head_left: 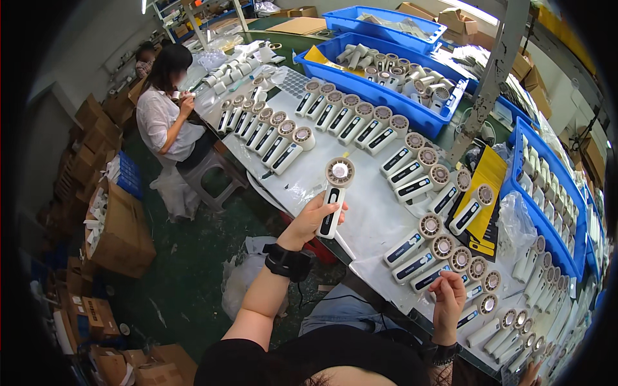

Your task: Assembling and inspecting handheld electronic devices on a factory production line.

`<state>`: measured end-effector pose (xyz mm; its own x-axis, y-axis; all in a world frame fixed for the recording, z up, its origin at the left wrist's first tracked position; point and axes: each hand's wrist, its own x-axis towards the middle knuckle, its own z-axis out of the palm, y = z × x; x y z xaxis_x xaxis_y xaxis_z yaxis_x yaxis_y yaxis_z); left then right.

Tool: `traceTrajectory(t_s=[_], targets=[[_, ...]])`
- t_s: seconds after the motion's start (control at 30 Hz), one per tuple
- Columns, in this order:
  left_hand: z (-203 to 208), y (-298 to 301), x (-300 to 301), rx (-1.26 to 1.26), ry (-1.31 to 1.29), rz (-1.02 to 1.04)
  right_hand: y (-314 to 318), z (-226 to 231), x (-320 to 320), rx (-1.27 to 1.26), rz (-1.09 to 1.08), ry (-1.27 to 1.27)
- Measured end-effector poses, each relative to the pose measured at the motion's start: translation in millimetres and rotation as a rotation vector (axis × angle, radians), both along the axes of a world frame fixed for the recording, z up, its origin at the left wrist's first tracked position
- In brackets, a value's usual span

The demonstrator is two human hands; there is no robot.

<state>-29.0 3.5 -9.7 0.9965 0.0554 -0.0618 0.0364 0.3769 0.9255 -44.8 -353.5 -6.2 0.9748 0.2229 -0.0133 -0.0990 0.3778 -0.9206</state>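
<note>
My left hand (pixel 315 219) is closed round the handle of a white handheld fan (pixel 339 172). Its round beige grille points up, and a black panel runs down the handle. The fan is raised over the near edge of the table, apart from the others. My right hand (pixel 449 301) hovers at the table's near edge with curled fingers; whether anything small is pinched there cannot be seen. Close by it lies a group of similar fans (pixel 421 260) with dark panels. More fans (pixel 370 132) lie in slanting rows across the table.
Blue bins (pixel 386 80) of fans stand along the far side, beside a worn metal post (pixel 492 83). A yellow and black package (pixel 483 199) lies at the right. A co-worker (pixel 167 109) sits at the left; another person's hand (pixel 531 373) shows at lower right.
</note>
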Motion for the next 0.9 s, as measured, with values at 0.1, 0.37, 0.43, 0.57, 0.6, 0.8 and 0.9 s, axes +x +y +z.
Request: traceTrajectory(t_s=[0.1, 0.37, 0.43, 0.57, 0.6, 0.8, 0.9], targets=[[-12.8, 19.8, 13.6, 0.177, 0.162, 0.024, 2.1, 2.1, 1.4, -0.008, 0.010, 0.010], [-72.2, 130.0, 85.9, 0.669, 0.215, 0.179, 1.6, 3.8, -1.5, -0.019, 0.018, 0.002], [-70.0, 135.6, 97.6, 0.761, 0.181, 0.207, -2.0, 1.6, -2.1, -0.033, -0.034, 0.004], [-63.5, 148.3, 92.1, 0.953, 0.073, 0.226, 1.4, 4.2, -2.3, -0.031, -0.026, 0.027], [-55.2, 137.8, 91.5, 1.226, 0.133, 0.289, 1.0, 5.0, -2.1, -0.032, -0.023, 0.028], [-26.2, 13.4, 78.0, 1.538, -0.537, 0.559, 0.7, 1.7, 3.0, -0.032, 0.012, 0.034], [-30.5, -73.4, 64.0, 1.237, -0.365, 0.061, 1.5, -0.5, 4.6, -0.044, 0.026, 0.027]])
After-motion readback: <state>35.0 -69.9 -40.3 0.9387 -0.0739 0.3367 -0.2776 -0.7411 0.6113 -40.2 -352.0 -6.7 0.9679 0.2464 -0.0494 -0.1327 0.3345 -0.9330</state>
